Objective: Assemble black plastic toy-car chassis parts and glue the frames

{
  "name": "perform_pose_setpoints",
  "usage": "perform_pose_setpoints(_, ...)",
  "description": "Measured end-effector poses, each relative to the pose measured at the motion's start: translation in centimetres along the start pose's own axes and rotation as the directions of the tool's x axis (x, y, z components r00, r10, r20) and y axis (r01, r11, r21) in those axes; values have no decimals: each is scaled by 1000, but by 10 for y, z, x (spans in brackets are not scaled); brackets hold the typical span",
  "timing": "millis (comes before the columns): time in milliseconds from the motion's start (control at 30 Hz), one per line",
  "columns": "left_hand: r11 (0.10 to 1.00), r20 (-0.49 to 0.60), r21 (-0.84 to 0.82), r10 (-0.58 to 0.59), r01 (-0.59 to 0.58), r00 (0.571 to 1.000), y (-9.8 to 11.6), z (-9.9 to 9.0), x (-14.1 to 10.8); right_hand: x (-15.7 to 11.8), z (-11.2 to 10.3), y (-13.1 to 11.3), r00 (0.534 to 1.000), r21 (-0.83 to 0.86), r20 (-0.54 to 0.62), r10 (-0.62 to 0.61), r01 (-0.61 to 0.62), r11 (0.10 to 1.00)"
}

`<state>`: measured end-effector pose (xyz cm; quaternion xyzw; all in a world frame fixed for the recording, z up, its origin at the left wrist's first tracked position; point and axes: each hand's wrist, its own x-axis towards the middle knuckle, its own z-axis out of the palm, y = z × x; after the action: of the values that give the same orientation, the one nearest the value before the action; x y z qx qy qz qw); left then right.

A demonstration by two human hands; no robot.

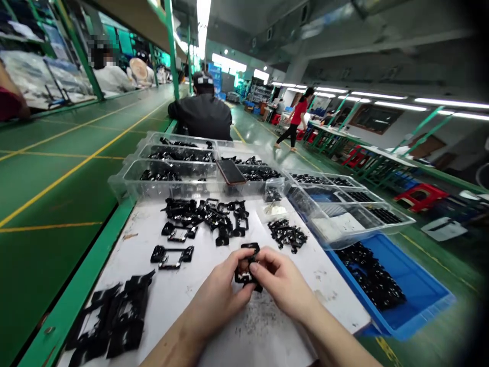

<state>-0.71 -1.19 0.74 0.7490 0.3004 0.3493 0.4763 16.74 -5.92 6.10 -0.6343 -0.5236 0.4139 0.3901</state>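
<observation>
Together, left hand (223, 289) curled, right hand (281, 278) pinching, black part (240, 278) between

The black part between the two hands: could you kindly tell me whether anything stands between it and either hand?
Nothing visible does: the left hand and the right hand both have fingers directly on the black part, above the white tabletop. The pile of small black pieces lies beyond the right hand, not between.

Green floor (439, 265), red stool (432, 192), lit ceiling tubes (400, 106).
</observation>
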Motion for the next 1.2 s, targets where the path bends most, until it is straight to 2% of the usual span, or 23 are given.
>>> perform_pose_setpoints(200, 990, -10, 104, 100, -98, 995, -10, 4, -2, -12, -6, 0, 998, 172, -27, 51, -45, 984)
perform_pose_setpoints(333, 975, 25, 93, 198, -199, 980, -12, 3, -2, -28, -1, -5, 995, 197, -86, 46, -29, 980)
perform_pose_setpoints(467, 961, 44, 64, 266, -269, 963, -23, 5, -2, -35, 3, -4, 996, 260, -85, 31, -8, 966)
perform_pose_setpoints(700, 958, 6, -6, 286, -286, 958, -38, 16, -4, -39, 6, -2, 995, 300, -103, 11, 21, 954)
perform_pose_setpoints(867, 975, 58, -3, 221, -221, 974, -19, 6, 0, -26, -3, -8, 990, 201, -141, 2, 27, 979)
perform_pose_setpoints(933, 975, -10, -70, 212, -212, 977, -7, 1, 0, -26, -13, -14, 984, 132, -179, -2, 26, 991)
perform_pose_setpoints(1000, 967, -129, -159, 177, -197, 976, 1, -1, 0, -25, -28, -21, 974, 77, -226, -15, 33, 996)
perform_pose_setpoints(1067, 985, -229, -144, 64, -99, 971, 0, -1, 3, -19, -40, -32, 966, 39, -256, -26, 37, 999)
perform_pose_setpoints(1100, 990, -250, -136, 3, -38, 968, -3, 0, 6, -13, -42, -38, 946, 8, -319, -56, 62, 998)
perform_pose_setpoints(1167, 991, -248, -120, -93, 64, 964, -12, 0, 10, -1, -33, -55, 935, 2, -338, -107, 114, 993)
perform_pose_setpoints(1200, 990, -235, -110, -117, 94, 965, -15, 0, 12, 4, -21, -64, 953, 9, -278, -123, 130, 991)
